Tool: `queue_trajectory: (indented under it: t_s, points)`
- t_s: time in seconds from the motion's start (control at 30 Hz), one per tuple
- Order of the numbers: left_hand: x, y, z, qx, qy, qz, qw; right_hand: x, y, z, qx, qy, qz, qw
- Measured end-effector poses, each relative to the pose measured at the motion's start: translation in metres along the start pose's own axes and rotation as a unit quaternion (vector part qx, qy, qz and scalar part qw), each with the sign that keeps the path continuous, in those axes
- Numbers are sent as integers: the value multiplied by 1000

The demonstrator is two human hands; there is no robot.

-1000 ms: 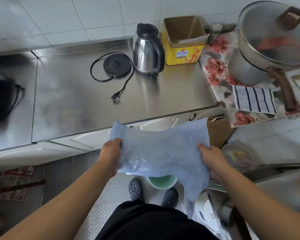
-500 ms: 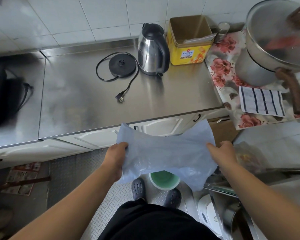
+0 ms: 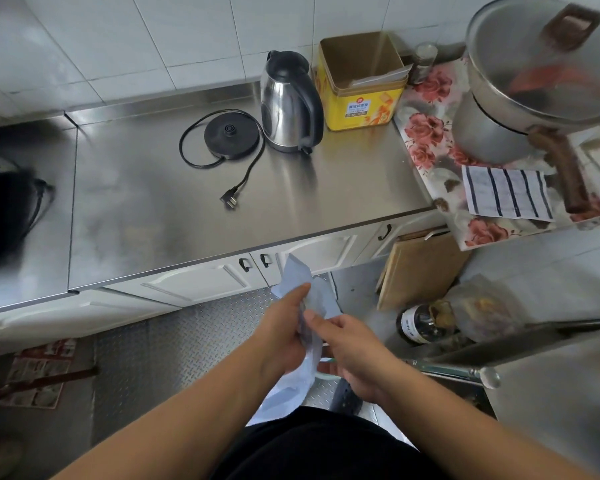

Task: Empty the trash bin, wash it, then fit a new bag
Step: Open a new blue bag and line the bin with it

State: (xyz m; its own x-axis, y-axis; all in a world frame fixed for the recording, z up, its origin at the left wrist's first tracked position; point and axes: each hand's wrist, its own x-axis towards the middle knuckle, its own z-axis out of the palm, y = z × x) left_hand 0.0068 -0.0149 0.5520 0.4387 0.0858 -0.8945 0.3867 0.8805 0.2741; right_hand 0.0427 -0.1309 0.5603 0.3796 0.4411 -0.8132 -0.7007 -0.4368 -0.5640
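A pale blue plastic bag [image 3: 321,299] is gathered between my two hands in front of the counter. My left hand [image 3: 284,334] holds it from the left, fingers stretched along it. From the right, my right hand [image 3: 347,348] pinches it against the left. The bag's lower part [image 3: 284,393] hangs down toward my lap. Only a sliver of the white rim of the trash bin [image 3: 321,375] shows on the floor under my hands; the rest is hidden.
On the steel counter [image 3: 153,220] stand a kettle [image 3: 288,102], its base with cord [image 3: 231,136] and a yellow tin [image 3: 361,84]. A large pot [image 3: 534,81] sits on a floral mat at right. A wooden board [image 3: 420,268] and a bottle [image 3: 420,323] are on the floor at right.
My hands have come together from about shoulder-width apart, bunching the spread bag into a narrow bundle. The view has shifted slightly, and the green inside of the bin is now covered.
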Motion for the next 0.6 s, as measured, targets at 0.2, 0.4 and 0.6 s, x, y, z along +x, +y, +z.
queue_trajectory:
  t_s: [0.2, 0.4, 0.6]
  points:
    - [2, 3, 1, -51, -31, -9, 998, 0, 12, 7, 43, 50, -8, 998]
    - [12, 20, -12, 90, -2, 73, 993, -5, 16, -9, 1, 38, -22, 999]
    - [13, 27, -40, 275, -55, 103, 954, 4, 13, -37, -237, 105, -51, 964]
